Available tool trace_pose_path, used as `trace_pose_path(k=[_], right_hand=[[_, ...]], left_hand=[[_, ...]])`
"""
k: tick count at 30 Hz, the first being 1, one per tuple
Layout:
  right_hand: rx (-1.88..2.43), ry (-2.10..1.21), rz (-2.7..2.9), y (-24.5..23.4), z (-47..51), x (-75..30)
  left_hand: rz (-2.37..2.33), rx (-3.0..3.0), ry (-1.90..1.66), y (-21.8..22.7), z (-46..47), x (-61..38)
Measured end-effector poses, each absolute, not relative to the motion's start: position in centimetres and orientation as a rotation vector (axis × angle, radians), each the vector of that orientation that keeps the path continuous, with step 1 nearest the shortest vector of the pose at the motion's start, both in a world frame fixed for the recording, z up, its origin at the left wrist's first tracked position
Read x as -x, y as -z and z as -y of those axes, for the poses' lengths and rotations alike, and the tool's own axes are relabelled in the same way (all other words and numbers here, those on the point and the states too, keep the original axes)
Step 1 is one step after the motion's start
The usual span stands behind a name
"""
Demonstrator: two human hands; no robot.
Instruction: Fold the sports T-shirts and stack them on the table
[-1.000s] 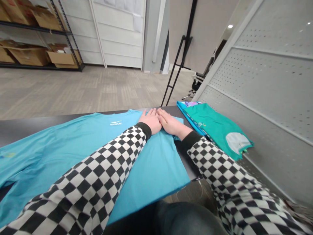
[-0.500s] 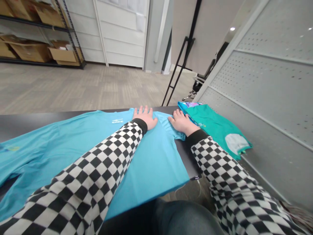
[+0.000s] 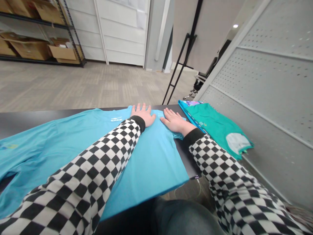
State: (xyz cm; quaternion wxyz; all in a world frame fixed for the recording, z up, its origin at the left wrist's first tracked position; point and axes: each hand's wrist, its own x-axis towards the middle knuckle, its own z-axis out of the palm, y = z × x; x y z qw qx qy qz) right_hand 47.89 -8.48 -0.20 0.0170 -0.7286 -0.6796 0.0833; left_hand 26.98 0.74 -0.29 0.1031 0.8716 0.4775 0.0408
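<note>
Here, a black table [image 3: 36,117] carries a light blue T-shirt [image 3: 73,140] spread flat, with a folded green garment [image 3: 215,127] just beside its right edge. The left hand [image 3: 143,114] and right hand [image 3: 174,121] lie palm-down on the shirt's far edge, fingers splayed, near each other and pinching nothing.
</note>
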Motion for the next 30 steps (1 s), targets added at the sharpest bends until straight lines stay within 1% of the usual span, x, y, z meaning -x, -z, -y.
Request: trace_pose_path(k=[4, 7, 10, 12, 14, 17, 22, 24, 25, 27, 29, 30], right_hand=[[2.416, -0.297, 1.981, -0.1, 9.1, -49.2], [2.434, -0.136, 1.897, -0.7, 9.6, -49.1], [2.151, 0.04, 2.044, -1.5, 10.0, -47.6], [1.961, -0.039, 2.206, -1.8, 10.2, -46.5], [1.914, -0.21, 2.326, -1.6, 10.2, -45.9], [2.07, -0.34, 2.304, -0.7, 9.9, -46.9], [2.388, -0.284, 2.0, 0.1, 9.5, -51.0], [2.455, -0.208, 1.874, -0.1, 9.4, -51.8], [2.435, -0.147, 1.841, -0.4, 9.3, -51.9], [2.258, -0.047, 1.806, -1.1, 9.2, -51.2], [1.973, -0.093, 1.716, -1.8, 8.9, -49.7], [1.837, -0.19, 1.641, -2.1, 8.8, -48.8]], left_hand=[[-1.416, -2.583, -0.125, 0.3, -1.1, -26.8], [-1.397, -2.601, -0.127, 0.2, -1.0, -26.8], [-1.379, -2.644, -0.147, 0.2, -0.9, -27.0], [-1.361, -2.691, -0.167, 0.3, -0.9, -27.1], [-1.333, -2.712, -0.161, 0.3, -0.9, -27.2], [-1.301, -2.679, -0.124, 0.5, -1.1, -27.3], [-1.3, -2.666, -0.114, 0.7, -1.3, -27.3], [-1.298, -2.663, -0.121, 0.7, -1.4, -27.3], [-1.298, -2.662, -0.128, 0.7, -1.4, -27.3], [-1.299, -2.661, -0.14, 0.8, -1.3, -27.3], [-1.299, -2.662, -0.151, 0.8, -1.3, -27.3], [-1.299, -2.663, -0.154, 0.8, -1.3, -27.3]])
